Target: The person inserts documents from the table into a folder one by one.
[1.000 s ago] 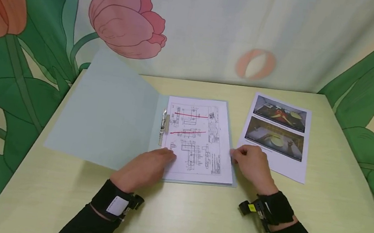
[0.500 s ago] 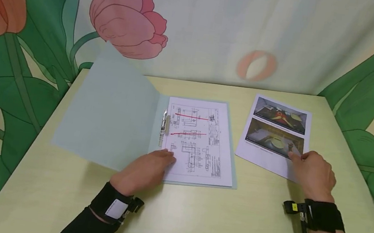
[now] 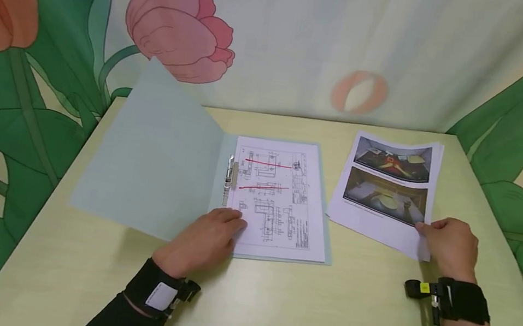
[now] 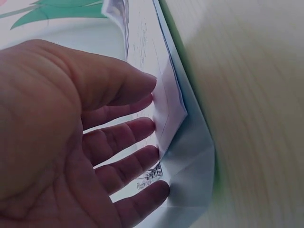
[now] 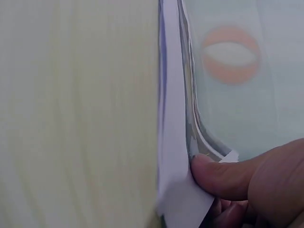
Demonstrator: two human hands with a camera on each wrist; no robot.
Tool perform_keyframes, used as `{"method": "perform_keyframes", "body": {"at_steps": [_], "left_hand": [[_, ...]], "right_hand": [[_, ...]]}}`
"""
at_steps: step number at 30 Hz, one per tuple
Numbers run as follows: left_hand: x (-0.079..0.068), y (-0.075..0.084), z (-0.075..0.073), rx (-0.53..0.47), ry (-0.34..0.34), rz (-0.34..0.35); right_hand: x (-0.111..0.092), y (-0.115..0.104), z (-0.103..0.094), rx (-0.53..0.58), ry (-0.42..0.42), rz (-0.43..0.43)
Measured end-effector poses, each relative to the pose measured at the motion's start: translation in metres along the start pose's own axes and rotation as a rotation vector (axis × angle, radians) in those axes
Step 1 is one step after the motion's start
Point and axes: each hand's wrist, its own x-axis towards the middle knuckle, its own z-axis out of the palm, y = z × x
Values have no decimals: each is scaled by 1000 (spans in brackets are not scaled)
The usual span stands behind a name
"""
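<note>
A pale blue folder point(image 3: 155, 154) lies open, its cover tilted up to the left. A metal clip point(image 3: 227, 180) runs along its spine. In the folder is a stack of paper whose top sheet is a technical drawing point(image 3: 282, 196) with two red lines. My left hand point(image 3: 201, 240) rests on the drawing's lower left corner, fingers extended against the paper in the left wrist view. At the right, my right hand point(image 3: 453, 249) pinches the right edge of the printed sheets point(image 3: 377, 229) showing two photos. Thumb and sheet edges point(image 5: 173, 109) appear in the right wrist view.
Everything lies on a light wooden table point(image 3: 301, 311). Behind it hangs a curtain point(image 3: 287, 40) printed with flowers and leaves. The folder's raised cover reaches toward the table's left edge.
My right hand has left the folder's right edge and moved right to the printed sheets, now pinching them. A second sheet edge shows behind the top one. My left hand stays nearly still.
</note>
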Motion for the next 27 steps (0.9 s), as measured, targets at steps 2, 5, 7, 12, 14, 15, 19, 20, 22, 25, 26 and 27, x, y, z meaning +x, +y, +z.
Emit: {"method": "perform_keyframes", "body": {"at_steps": [2, 5, 7, 12, 14, 15, 19, 20, 22, 25, 26, 27], "left_hand": [[-1, 0, -1, -6, 7, 1], [-2, -1, -3, -7, 17, 9], [-3, 0, -6, -6, 20, 13], [-6, 1, -12, -5, 19, 11], [-6, 2, -12, -7, 3, 3], [-6, 2, -12, -9, -11, -4], [-7, 2, -10, -21, -55, -32], [-7, 2, -9, -21, -60, -36], [-7, 2, -9, -21, -64, -42], [-7, 2, -10, -24, -66, -50], [-7, 2, -10, -26, -69, -52], [-7, 2, -10, -28, -70, -54]], "right_hand": [[1, 0, -2, 6, 9, 11], [3, 0, -4, 4, 1, 38], [4, -1, -5, -4, -2, 46], [5, 1, -7, -18, -9, 48], [4, 2, -8, -21, -8, 52], [4, 2, -8, -25, 2, 43], [2, 1, -13, -22, 59, 2], [1, 1, -14, -14, 76, -12], [0, -1, -18, 4, 112, -35], [-2, -4, -23, 38, 159, -57], [-3, -6, -25, 48, 177, -62], [-4, -7, -27, 61, 198, -70]]}}
